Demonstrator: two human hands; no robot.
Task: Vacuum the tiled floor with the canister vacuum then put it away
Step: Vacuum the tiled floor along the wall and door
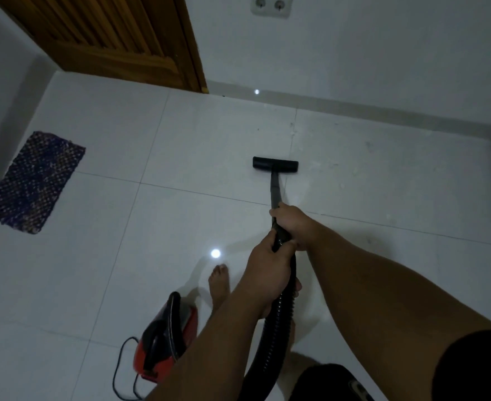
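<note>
Both arms are extending forward and down from the lower right of the view, converging on the vacuum's black wand point(275, 186). The right hand point(292, 227) is wrapping fully around the wand's lower grip, fingers closed on it. The left hand point(267, 270) is sitting just behind and below, clamping the ribbed black hose point(279, 319) where it joins the wand (the two hands are nearly touching). The wand is sloping away from the person to the black floor nozzle point(275, 164), which is resting flat on the white tiled floor point(180, 215), near the wall's baseboard.

The red and black canister vacuum point(163, 334) is standing on the floor to the left of the arms, with its power cord point(119, 369) looping beside it. A bare foot point(219, 285) is planting on the tiles just beside the canister. A dark woven mat point(34, 180) is lying at the left, well apart from the nozzle, below a wooden door point(117, 39). A double wall socket point(270, 5) is showing above.
</note>
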